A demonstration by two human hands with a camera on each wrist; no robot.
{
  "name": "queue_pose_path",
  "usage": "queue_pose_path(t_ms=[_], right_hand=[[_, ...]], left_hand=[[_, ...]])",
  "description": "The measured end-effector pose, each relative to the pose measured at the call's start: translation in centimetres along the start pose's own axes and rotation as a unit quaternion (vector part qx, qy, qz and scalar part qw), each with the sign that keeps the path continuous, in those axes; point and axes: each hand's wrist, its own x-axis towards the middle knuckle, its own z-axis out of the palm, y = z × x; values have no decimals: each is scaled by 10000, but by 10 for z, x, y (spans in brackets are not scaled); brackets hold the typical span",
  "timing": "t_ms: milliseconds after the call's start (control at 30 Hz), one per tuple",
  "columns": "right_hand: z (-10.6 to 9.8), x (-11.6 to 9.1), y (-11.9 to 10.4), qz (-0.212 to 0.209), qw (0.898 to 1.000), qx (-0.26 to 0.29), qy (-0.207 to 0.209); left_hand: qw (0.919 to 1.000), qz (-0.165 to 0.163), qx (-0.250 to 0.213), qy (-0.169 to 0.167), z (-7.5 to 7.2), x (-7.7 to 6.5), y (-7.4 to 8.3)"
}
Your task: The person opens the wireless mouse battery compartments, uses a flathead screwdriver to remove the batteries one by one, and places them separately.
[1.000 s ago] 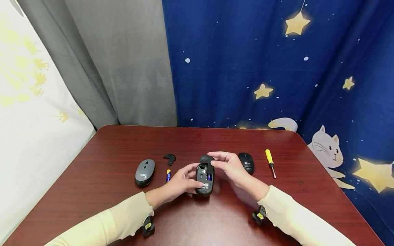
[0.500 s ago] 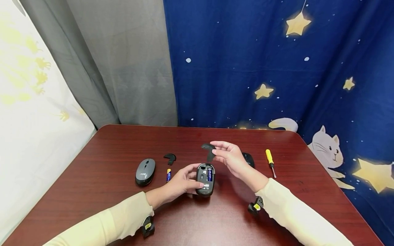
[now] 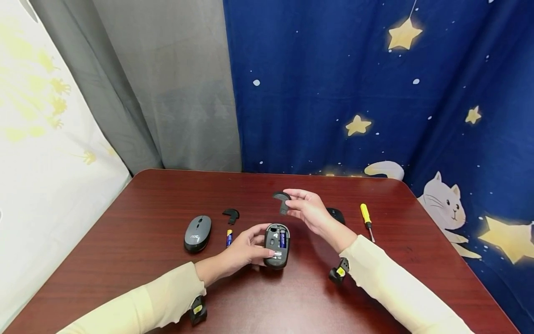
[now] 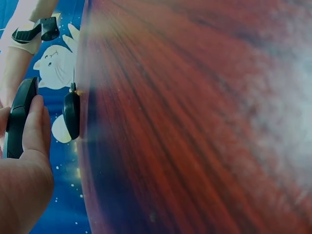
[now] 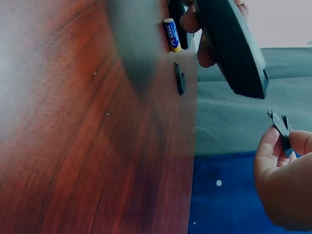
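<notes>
My left hand point(image 3: 250, 248) grips a black computer mouse point(image 3: 277, 257) by its side, underside facing up, the thumb on its label. In the mouse's uncovered compartment lies a blue battery point(image 3: 282, 239). Just beyond the mouse, my right hand point(image 3: 308, 208) pinches a dark hook-shaped battery cover point(image 3: 282, 204) between thumb and fingers. Cover and mouse are apart; the right wrist view shows a gap between the cover point(image 5: 282, 127) and the mouse's toothed end point(image 5: 239, 58).
A grey mouse point(image 3: 198, 234) lies at left, near another black cover point(image 3: 231, 215) and a blue-and-yellow battery point(image 3: 229, 237). Behind my right hand sits a second black mouse point(image 3: 336, 215), partly hidden. A yellow-handled screwdriver point(image 3: 365, 215) lies at right on the brown table point(image 3: 167, 195).
My right hand has lifted the cover off the mouse and carried it up and away, baring the battery. The cover has since turned slightly. My left hand keeps holding the mouse.
</notes>
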Motion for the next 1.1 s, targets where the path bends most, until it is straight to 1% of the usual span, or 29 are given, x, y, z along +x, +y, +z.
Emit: queue_pose_path(t_ms=[367, 533, 733, 967, 1100], right_hand=[[9, 25, 6, 243, 9987, -184, 413], [13, 39, 12, 454, 9974, -282, 485], [16, 54, 19, 630, 9966, -332, 406], [22, 69, 28, 663, 9969, -390, 143], [27, 76, 34, 680, 9969, -391, 106]], left_hand=[[10000, 9, -80, -35, 0, -4, 2], [10000, -51, -41, -6, 0, -7, 3], [10000, -82, 3, 55, -2, -9, 4], [9999, -61, -87, 30, -4, -10, 1], [9999, -101, -58, 10, -5, -11, 0]])
